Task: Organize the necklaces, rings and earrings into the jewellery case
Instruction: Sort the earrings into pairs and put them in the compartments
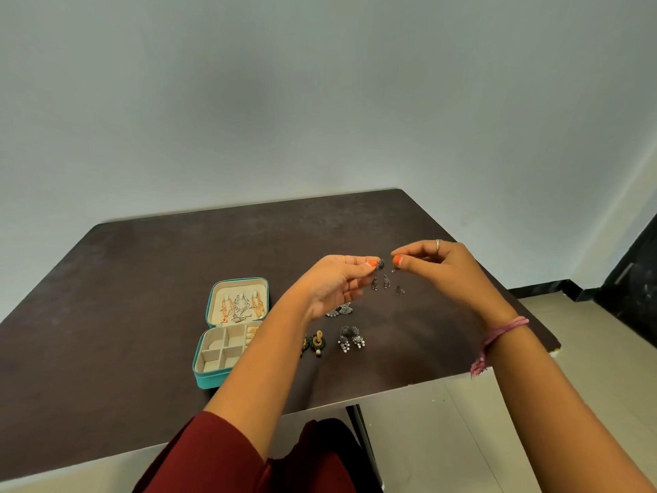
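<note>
Earring (380, 264) pinched in left hand (336, 282), dangles downward; right hand (435, 266) pinches something tiny.

The jewellery case (231, 332) lies open on the desk (142, 279), necklaces (240, 306) in its far half. Right of the case lie earring pairs (350, 338); beyond those, further from the case, smaller earrings (385, 282).

Dim, soft light; wide-angle edge distortion

Dark brown table (142, 279) against pale grey walls (320, 101), beige tiled floor (586, 332), black skirting (540, 290).
</note>
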Motion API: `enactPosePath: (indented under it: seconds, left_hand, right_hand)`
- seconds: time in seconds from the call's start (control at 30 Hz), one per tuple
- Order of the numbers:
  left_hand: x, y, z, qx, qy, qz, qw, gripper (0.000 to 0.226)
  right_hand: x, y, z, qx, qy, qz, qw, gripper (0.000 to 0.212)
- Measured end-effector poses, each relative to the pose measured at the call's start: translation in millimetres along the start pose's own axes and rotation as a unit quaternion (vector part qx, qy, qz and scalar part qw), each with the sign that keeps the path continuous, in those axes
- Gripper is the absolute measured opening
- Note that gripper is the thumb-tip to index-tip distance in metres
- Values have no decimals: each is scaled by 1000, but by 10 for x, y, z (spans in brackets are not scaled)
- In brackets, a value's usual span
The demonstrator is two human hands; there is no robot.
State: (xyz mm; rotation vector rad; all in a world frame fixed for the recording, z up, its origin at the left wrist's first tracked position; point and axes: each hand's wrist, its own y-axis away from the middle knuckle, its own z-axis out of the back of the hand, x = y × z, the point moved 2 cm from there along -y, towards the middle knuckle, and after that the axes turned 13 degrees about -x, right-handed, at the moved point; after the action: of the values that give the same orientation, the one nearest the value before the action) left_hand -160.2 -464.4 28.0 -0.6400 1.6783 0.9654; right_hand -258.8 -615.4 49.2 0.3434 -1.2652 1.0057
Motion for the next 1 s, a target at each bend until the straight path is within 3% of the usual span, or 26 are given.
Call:
enactPosePath:
  seconds: [0.17, 0.57, 1.0]
  left_hand:
    - [-24, 54, 5, 27, 9, 18, 999, 13]
    - [-118, 145, 44, 53, 12, 42, 998, 9]
    - [-93, 172, -28, -30, -36, -108, 993, 18]
  right_hand:
    - [41, 41, -65, -4, -81, -41, 996, 12]
    - [27, 125, -137, 40, -80, -1, 996, 18]
    - [15, 115, -241, -45, -9, 31, 998, 5]
